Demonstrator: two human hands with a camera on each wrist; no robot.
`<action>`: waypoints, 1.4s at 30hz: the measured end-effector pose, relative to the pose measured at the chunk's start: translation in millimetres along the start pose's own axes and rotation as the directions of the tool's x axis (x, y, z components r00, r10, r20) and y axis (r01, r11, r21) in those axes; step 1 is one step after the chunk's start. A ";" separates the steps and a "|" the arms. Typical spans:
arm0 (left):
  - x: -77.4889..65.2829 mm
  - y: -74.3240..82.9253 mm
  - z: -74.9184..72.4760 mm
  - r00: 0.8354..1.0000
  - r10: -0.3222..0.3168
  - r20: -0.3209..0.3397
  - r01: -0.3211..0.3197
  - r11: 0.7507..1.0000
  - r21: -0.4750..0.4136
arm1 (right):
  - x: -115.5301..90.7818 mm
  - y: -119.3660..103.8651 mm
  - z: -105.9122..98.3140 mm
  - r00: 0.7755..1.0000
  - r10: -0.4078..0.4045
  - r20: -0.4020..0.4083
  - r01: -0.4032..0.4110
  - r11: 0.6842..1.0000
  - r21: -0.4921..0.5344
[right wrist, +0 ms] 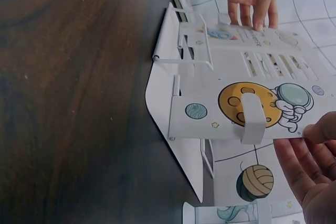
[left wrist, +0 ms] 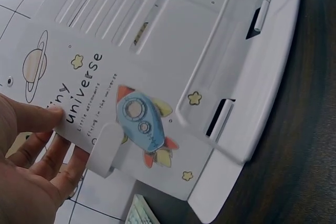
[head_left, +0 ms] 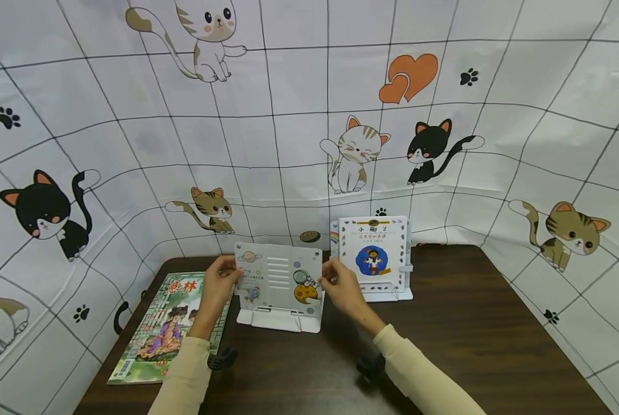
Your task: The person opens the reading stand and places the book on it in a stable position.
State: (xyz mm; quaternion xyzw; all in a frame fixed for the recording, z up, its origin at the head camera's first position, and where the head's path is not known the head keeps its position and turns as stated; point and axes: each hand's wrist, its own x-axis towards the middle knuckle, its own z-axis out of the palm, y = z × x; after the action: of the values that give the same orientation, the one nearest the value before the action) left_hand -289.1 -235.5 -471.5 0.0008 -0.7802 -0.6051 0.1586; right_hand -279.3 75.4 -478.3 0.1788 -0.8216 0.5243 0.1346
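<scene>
A white book stand point(head_left: 268, 291) printed with "my universe", a ringed planet, a rocket and an astronaut stands upright on the table. Its slotted back panel leans on a white base, with a clear bracket across the lower front. My left hand point(head_left: 218, 291) pinches the panel's left edge, thumb on the front and fingers behind. On the opposite edge, my right hand point(head_left: 344, 288) grips in the same way, thumb in front. A white side clip point(left wrist: 105, 149) sits below the left thumb, and another clip point(right wrist: 253, 119) is near the right hand. No book lies on this stand.
A magazine point(head_left: 166, 328) with a colourful cover lies flat at the table's left. Behind my right hand, a second stand holds a white book point(head_left: 351, 242) with a blue circle. A cat-print curtain point(head_left: 299, 144) hangs along the back and sides of the dark wooden table point(head_left: 444, 334).
</scene>
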 end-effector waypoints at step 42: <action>89.5 8.6 20.5 0.981 0.038 0.192 -0.063 0.990 0.125 | -20.2 -59.0 91.8 0.936 -0.269 0.226 0.280 0.960 -0.016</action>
State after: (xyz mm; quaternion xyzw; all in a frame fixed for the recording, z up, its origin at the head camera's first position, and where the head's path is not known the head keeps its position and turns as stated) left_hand -377.6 -231.1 -445.8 -0.0660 -0.8294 -0.5460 0.0987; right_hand -238.5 -27.8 -476.6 0.3457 -0.8107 0.4575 0.1181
